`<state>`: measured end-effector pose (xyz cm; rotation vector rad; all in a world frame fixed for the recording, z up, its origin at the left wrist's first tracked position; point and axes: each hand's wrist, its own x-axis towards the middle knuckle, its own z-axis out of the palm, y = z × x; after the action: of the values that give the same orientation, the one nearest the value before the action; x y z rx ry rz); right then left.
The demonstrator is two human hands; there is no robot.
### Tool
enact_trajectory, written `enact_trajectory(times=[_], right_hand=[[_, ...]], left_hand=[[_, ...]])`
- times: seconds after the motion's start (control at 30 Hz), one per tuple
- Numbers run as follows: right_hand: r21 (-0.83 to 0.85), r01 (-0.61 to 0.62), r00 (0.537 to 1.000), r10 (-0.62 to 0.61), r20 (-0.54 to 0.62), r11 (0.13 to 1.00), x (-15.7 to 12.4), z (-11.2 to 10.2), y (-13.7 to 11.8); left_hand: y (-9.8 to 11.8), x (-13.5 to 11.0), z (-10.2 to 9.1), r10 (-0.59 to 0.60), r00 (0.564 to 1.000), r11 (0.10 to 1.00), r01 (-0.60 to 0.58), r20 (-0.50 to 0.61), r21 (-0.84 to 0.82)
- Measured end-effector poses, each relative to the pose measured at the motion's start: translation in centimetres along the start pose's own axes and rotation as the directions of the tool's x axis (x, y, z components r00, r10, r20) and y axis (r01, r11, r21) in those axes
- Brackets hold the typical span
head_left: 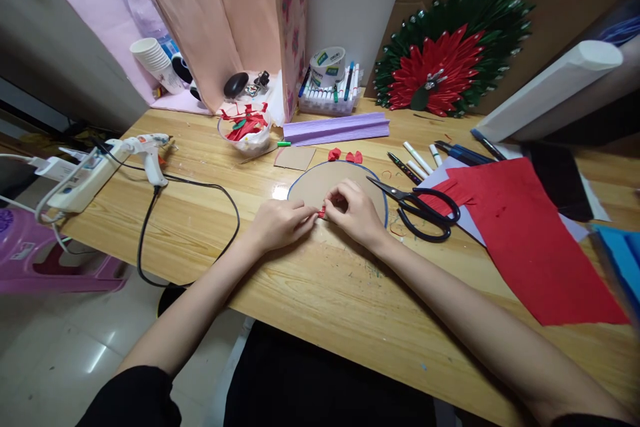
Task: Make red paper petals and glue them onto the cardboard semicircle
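Between the fingertips of my left hand (281,221) and my right hand (356,215) is a small piece of red crepe paper (321,213). Both hands pinch it over the near edge of a round cardboard disc (320,180) with a blue outline. At the disc's far edge lie several small red paper pieces (354,157), bunched up. Black-handled scissors (425,210) rest to the right of my right hand, their tips over the disc. Farther right a large red crepe paper sheet (535,233) lies partly over lilac paper.
A hot glue gun (153,159) and its looping black cable are at the left, beside a power strip (85,180). Behind stand a bowl of red scraps (245,130), folded purple paper (335,129), a marker box (330,97) and a red-and-green paper decoration (450,57). Loose markers (417,157) lie behind the scissors.
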<state>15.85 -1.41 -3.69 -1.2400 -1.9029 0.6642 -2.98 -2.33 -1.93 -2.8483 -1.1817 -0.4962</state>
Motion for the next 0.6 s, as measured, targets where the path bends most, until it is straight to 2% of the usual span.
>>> enact_trajectory(times=[0.17, 0.4, 0.5, 0.6], right_hand=[[0.003, -0.003, 1.000, 0.003, -0.006, 1.000, -0.03, 0.06, 0.14], [0.004, -0.012, 1.000, 0.012, 0.000, 1.000, 0.07, 0.01, 0.06], [0.005, -0.015, 1.000, 0.015, -0.001, 1.000, 0.05, -0.01, 0.03], [0.004, -0.012, 1.000, 0.012, -0.004, 1.000, 0.00, -0.01, 0.08]], left_hand=[[-0.23, 0.08, 0.08, 0.145, 0.989, 0.983, -0.143, -0.009, 0.110], [-0.34, 0.15, 0.23, 0.206, 0.978, 0.966, -0.206, 0.016, 0.157], [-0.49, 0.10, 0.14, 0.141, 0.990, 0.984, -0.142, 0.020, 0.104], [-0.33, -0.06, -0.16, -0.072, 0.997, 0.997, 0.072, -0.008, -0.016]])
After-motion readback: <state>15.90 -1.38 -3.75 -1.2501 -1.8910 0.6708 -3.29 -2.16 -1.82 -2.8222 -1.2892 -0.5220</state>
